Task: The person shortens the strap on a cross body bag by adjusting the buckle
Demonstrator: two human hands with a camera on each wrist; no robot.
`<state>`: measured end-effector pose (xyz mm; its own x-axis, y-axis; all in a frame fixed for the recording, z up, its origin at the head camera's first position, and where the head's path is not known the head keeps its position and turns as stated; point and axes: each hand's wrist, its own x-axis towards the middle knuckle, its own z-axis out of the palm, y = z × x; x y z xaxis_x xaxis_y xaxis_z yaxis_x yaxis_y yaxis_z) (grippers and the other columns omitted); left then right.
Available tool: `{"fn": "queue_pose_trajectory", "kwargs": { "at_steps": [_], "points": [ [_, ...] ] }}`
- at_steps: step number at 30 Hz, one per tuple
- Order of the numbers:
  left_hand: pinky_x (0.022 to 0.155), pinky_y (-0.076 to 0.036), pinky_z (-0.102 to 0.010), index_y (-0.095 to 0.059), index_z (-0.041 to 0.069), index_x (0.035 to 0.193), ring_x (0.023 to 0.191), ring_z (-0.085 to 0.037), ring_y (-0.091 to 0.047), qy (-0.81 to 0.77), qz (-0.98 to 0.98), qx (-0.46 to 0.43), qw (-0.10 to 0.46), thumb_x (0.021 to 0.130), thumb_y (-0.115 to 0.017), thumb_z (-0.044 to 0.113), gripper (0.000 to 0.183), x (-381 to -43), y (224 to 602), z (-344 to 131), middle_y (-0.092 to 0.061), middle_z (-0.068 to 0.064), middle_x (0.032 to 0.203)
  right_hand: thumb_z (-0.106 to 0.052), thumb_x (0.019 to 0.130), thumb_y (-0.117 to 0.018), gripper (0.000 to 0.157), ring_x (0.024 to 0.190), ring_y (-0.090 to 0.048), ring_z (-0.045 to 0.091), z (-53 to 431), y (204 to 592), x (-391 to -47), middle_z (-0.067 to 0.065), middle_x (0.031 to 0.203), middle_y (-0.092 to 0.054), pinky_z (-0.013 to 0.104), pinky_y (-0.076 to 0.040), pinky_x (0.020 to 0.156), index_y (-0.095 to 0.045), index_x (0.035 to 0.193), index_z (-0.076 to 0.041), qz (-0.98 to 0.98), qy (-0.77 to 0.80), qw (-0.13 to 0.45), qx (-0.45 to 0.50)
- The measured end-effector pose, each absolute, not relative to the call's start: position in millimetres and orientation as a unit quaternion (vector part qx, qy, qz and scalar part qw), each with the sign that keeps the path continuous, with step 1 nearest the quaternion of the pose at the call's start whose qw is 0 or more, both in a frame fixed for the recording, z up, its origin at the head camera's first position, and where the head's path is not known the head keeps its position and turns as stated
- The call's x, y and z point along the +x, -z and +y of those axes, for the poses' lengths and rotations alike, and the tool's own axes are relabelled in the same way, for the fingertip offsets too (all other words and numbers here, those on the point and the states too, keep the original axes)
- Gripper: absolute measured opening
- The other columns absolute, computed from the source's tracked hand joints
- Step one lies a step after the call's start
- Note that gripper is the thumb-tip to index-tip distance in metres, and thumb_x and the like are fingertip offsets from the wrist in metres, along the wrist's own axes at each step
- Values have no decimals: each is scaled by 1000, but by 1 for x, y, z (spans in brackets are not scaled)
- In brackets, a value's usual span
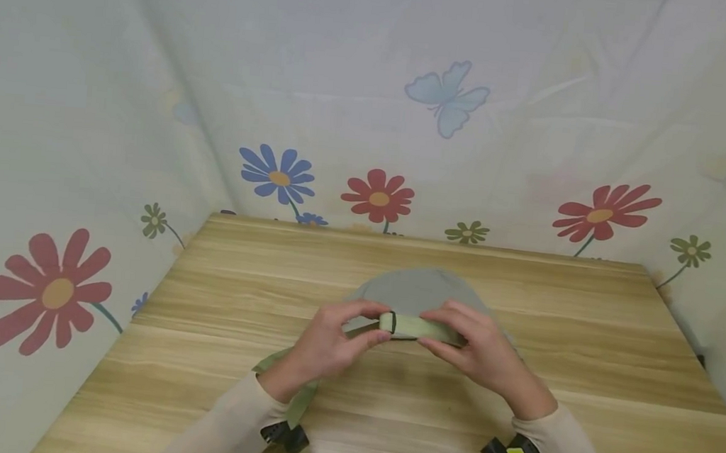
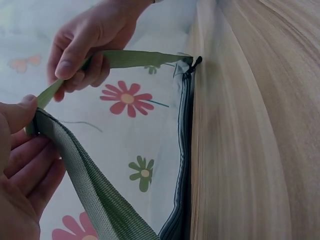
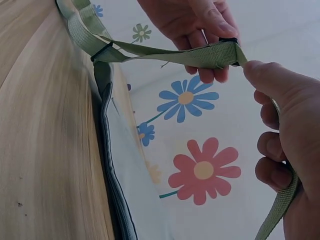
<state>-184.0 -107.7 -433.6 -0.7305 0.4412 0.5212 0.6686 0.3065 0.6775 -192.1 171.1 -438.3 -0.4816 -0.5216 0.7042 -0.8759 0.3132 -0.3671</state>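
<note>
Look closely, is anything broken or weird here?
Just one small thing: in the right wrist view, a loose thread pokes out below the green strap, like slight fraying. I see nothing spilled or torn.

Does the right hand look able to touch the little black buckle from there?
Probably yes: the right hand pinches the green strap near the black buckle, with only strap between, though the left hand grips beside it.

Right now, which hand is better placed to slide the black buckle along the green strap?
Probably the left hand: it pinches the strap at the buckle, while the right hand grips the strap farther away.
</note>
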Motion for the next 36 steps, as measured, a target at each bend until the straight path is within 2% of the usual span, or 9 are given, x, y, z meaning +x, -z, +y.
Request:
{"fn": "queue_pose_trajectory", "kwargs": {
  "at_steps": [12,19,23,29,36],
  "points": [
    [108,-60,-40,-74,10,126,113,-18,-77,525,-784,-330,35,97,-83,13,31,-184,431,-108,-80,-5,120,-38,106,-69,31,70,-49,4,162,437,-191,-2,97,-70,12,-41,60,-75,117,-10,-766,-396,231,451],
    [107,-60,-40,-72,7,130,122,-24,-75,559,-758,-337,14,98,-80,9,33,-184,430,-103,-78,-11,126,-38,107,-67,32,67,-50,8,156,438,-193,-2,97,-70,11,-41,61,-75,118,-9,-762,-399,223,459],
    [109,-59,-42,-74,10,128,124,-20,-71,540,-773,-331,28,97,-83,13,33,-185,429,-100,-76,-9,129,-39,108,-66,36,70,-51,6,154,438,-193,-1,98,-71,11,-42,62,-75,118,-6,-761,-398,225,460],
    [94,-61,-33,-77,15,117,105,-13,-67,507,-791,-337,60,94,-86,16,25,-187,429,-98,-73,-1,120,-39,107,-65,36,73,-52,3,154,438,-194,-1,97,-70,12,-44,63,-75,116,-6,-761,-392,232,462],
    [94,-62,-33,-77,13,116,108,-14,-68,519,-779,-345,70,93,-86,12,24,-188,430,-101,-73,-2,117,-24,100,-80,31,81,-57,4,164,439,-191,1,107,-73,14,-49,68,-73,125,-8,-784,-379,205,448]
  ]
}}
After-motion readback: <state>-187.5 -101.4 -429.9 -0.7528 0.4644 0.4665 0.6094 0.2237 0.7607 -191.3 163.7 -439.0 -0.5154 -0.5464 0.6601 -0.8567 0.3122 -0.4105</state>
